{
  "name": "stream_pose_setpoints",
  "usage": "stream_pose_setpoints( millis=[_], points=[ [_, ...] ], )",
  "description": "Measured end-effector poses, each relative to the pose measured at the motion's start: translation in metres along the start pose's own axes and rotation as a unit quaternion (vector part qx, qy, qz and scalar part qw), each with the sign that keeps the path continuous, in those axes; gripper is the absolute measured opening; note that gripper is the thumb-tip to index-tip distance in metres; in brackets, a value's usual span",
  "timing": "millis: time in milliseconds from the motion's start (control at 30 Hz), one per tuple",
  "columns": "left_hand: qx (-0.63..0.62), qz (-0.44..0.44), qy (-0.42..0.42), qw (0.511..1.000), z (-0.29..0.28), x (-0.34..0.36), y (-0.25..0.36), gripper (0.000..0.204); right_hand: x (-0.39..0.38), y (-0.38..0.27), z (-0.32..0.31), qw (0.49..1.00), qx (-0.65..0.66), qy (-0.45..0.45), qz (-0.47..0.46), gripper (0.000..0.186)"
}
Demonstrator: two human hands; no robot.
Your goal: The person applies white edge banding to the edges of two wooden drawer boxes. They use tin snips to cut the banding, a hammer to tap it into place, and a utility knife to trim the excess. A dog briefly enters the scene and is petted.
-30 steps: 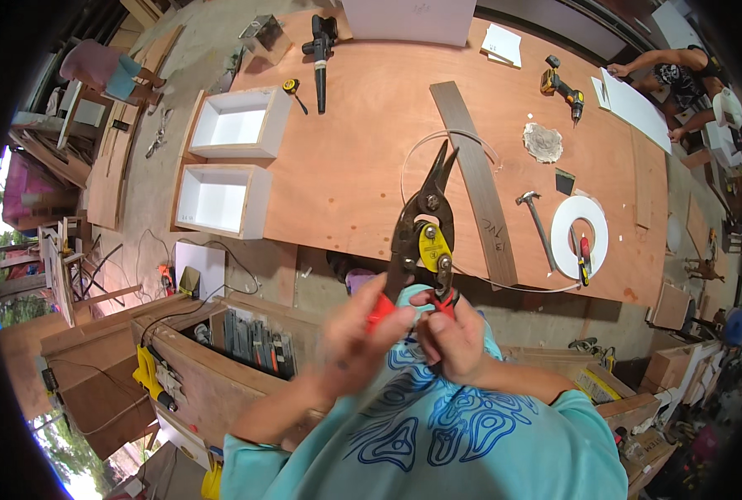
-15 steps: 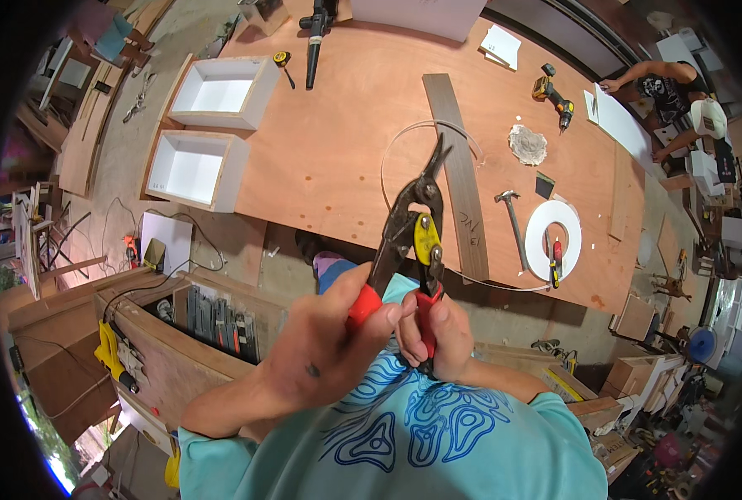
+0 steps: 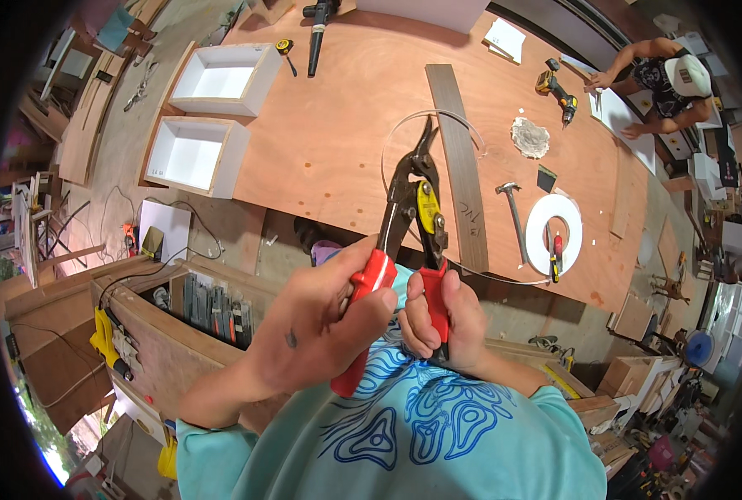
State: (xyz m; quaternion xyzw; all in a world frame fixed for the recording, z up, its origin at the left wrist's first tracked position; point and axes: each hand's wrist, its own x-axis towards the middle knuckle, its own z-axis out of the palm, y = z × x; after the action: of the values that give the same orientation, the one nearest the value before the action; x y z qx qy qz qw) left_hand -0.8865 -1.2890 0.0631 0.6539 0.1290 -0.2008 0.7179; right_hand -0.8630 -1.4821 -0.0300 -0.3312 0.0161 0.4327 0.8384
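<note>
Two bare hands, left hand [image 3: 308, 321] and right hand [image 3: 454, 321], held side by side just below the centre of the frame, each closed in a grip, as I view them from my distant station.
From the lower left, I see the left forearm [image 3: 221, 392] slant up to its hand; the left thumb [image 3: 367, 321] extends toward the frame's centre, and a dark mark [image 3: 291, 337] shows near its base. From the lower right, the shorter visible right forearm [image 3: 508, 372] angles inward; the right thumb [image 3: 452, 292] points upward, opposite curled right fingers [image 3: 418, 321]. I note the two hands near each other but apart.
</note>
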Motion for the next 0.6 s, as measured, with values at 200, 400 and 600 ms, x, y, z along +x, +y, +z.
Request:
stream_pose_setpoints(
  millis=[200,400,600],
  points=[
    [0.170,0.161,0.099,0.967,0.003,0.001,-0.018,0.032,-0.007,0.007,-0.006,0.981,-0.155,-0.015,-0.117,0.049],
    [0.208,0.222,0.178,0.936,0.000,0.027,-0.008,0.027,-0.014,0.016,-0.007,0.955,-0.241,0.021,-0.173,0.049],
    [0.102,0.084,0.131,0.983,-0.011,0.021,-0.003,0.024,-0.015,0.013,-0.009,0.933,-0.310,-0.020,-0.183,0.047]
  ],
)
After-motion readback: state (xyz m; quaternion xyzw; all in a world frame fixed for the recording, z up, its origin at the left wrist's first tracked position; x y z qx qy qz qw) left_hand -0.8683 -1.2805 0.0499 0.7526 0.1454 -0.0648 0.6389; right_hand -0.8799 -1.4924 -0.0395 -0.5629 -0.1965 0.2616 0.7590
